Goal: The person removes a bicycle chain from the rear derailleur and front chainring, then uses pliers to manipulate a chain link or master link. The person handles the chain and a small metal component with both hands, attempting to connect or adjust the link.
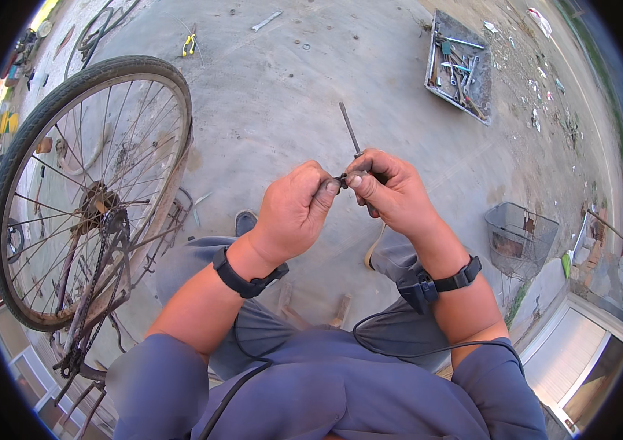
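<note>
In front of my lap my two hands meet, fingers closed. My left hand (297,209) pinches a small dark metal part (342,180) between thumb and forefinger; its exact kind is too small to tell. From the other side, the thumb and forefinger of my right hand (392,192) grip the same part. A screwdriver-like tool (348,128) with a long thin shaft is also held in my right hand. Its shaft points away from me, and its dark lower end shows below the fingers. To the left stands a bicycle wheel (5,198) with a rusty hub and a chain (95,323).
A metal tray (436,92) of wrenches and other tools lies at the far right. Yellow-handled pliers (189,44) and a wrench (267,20) lie on the concrete floor ahead. A wire bicycle basket (522,238) stands at the right, near a white door panel (568,345).
</note>
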{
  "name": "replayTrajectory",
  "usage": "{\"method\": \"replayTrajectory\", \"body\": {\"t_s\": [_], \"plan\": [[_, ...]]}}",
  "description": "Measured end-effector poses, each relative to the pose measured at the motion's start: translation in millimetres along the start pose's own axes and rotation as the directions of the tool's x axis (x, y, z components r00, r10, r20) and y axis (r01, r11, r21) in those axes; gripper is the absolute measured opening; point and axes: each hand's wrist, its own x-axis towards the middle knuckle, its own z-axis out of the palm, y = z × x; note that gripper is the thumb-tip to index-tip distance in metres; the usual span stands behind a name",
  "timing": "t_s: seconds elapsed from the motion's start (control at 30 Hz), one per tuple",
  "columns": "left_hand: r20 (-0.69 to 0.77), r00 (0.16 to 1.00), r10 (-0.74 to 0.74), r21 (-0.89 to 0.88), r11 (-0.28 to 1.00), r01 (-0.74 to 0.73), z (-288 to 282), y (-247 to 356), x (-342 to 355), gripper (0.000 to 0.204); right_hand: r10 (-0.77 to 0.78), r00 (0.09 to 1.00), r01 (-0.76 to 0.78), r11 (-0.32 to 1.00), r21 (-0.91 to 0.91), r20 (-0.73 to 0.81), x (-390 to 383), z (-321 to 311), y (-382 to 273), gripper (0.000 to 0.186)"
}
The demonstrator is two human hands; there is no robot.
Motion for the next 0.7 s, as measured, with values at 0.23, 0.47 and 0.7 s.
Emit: {"method": "replayTrajectory", "body": {"t_s": [0.23, 0.47, 0.7], "plan": [[-0.017, 0.994, 0.106, 0.068, 0.992, -0.105, 1.9, -2.7, -1.5, 0.011, -0.051, 0.999, 0.051, 0.998, -0.034, -0.001, -4.2, 0.1, 0.0, 0.009], [0.176, 0.89, -0.421, -0.381, 0.804, 0.456, 6.5, 7.5, -5.8, 0.026, -0.107, 0.994, 0.102, 0.975, -0.197, -0.014, -3.4, -2.1, -0.8, 0.007], [0.19, 0.863, -0.468, -0.481, 0.722, 0.497, 8.9, 5.8, -7.0, 0.023, -0.046, 0.999, 0.041, 0.985, -0.167, -0.028, -1.7, -1.9, -0.4, 0.011]]}}
